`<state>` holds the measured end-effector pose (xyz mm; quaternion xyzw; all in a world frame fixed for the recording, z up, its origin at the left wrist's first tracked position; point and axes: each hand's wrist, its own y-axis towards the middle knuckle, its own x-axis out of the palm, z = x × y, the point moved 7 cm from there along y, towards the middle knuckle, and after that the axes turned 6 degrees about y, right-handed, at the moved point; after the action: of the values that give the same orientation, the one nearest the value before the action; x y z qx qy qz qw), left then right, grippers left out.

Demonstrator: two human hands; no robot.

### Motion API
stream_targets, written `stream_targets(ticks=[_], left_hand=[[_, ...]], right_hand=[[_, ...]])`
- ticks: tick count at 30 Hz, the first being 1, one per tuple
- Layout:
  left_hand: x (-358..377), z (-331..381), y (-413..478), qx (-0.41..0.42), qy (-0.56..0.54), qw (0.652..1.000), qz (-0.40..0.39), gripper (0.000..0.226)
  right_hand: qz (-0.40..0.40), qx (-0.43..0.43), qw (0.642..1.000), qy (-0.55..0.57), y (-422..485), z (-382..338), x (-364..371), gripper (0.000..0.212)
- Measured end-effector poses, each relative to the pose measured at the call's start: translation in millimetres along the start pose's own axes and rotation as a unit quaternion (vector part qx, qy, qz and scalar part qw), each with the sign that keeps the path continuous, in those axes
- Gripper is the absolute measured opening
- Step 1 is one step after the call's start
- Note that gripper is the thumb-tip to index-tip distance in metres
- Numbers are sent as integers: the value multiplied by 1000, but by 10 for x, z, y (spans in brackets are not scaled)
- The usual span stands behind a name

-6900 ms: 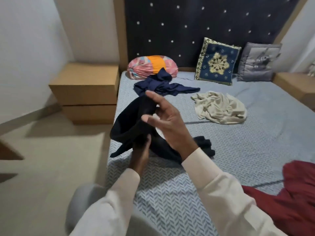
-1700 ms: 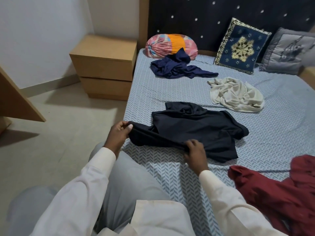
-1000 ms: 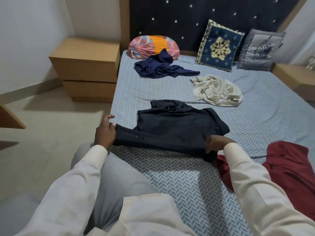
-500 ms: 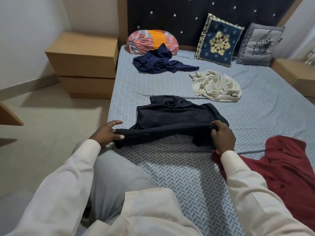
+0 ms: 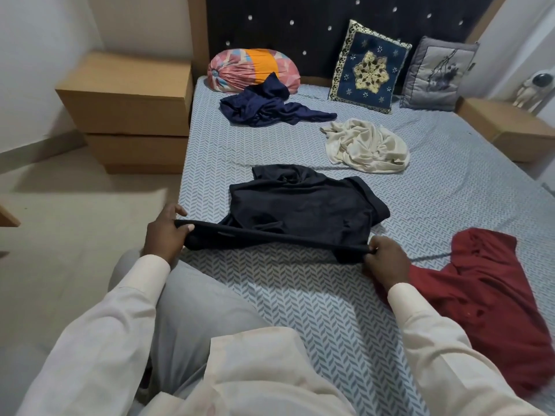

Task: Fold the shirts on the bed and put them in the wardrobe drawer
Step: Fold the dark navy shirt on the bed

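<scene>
**Hem lifted and taut: the first fold is starting**

Your left hand (image 5: 163, 235) pinches the left end of the hem of the black short-sleeved shirt (image 5: 300, 211), thumb on top and fingers curled under. Your right hand (image 5: 386, 261) pinches the right end in the same way. The shirt lies in the middle of the frame on the blue-grey herringbone bed sheet (image 5: 300, 301), collar away from you.

A second ago that hem lay flat on the sheet. Now it is raised and stretched into a straight line between your hands, with your right hand moved out from the middle to the corner. I take that to mean the spreading is done and you are ready to carry the hem up towards the collar.

Three shirts are not yet folded:
- the crumpled dark red shirt (image 5: 486, 295) at lower right, just beside your right wrist
- the cream one (image 5: 366, 145) above centre
- the navy one (image 5: 264, 106) near the top, against the bolster

The wardrobe drawer is not in view, so most of the task lies ahead.
</scene>
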<state>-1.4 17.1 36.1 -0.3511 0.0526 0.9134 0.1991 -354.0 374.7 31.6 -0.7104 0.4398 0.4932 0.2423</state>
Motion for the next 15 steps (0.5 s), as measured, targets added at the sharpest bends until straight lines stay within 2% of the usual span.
stream_targets(ticks=[2, 3, 4, 5, 6, 7, 8, 9, 10, 11, 13, 15], left_hand=[[33, 8, -5, 12, 26, 1000, 1, 17], [47, 14, -9, 15, 44, 999, -1, 17], [62, 12, -13, 17, 60, 998, -4, 16], [77, 16, -23, 18, 72, 997, -10, 16], [86, 22, -29, 20, 77, 997, -17, 16], [95, 19, -31, 20, 77, 997, -24, 16], [96, 11, -24, 19, 72, 997, -28, 15], [97, -4, -18, 14, 64, 997, -32, 14], [95, -18, -8, 10, 55, 998, -35, 14], [92, -32, 0, 7, 49, 998, -37, 13], [86, -37, 11, 4, 36, 999, -38, 12], [69, -33, 10, 0, 19, 999, -33, 11]], right_hand=[[129, -20, 991, 6, -70, -96, -238, 19], [159, -25, 987, 11, -104, -124, -295, 21], [156, -19, 988, 9, -126, -134, -304, 20], [113, -4, 994, -5, -116, -102, -222, 18], [10, 21, 999, -39, -100, -61, -53, 17], [-129, 44, 986, -93, -134, -9, 178, 23], [-271, 61, 949, -148, -234, 36, 388, 31], [-367, 80, 908, -187, -333, 110, 548, 34], [-408, 98, 884, -206, -387, 142, 620, 33], [-414, 105, 884, -191, -368, 165, 684, 36], [-362, 89, 915, -154, -263, 85, 677, 47], [-279, 47, 955, -89, -167, -110, 609, 38]])
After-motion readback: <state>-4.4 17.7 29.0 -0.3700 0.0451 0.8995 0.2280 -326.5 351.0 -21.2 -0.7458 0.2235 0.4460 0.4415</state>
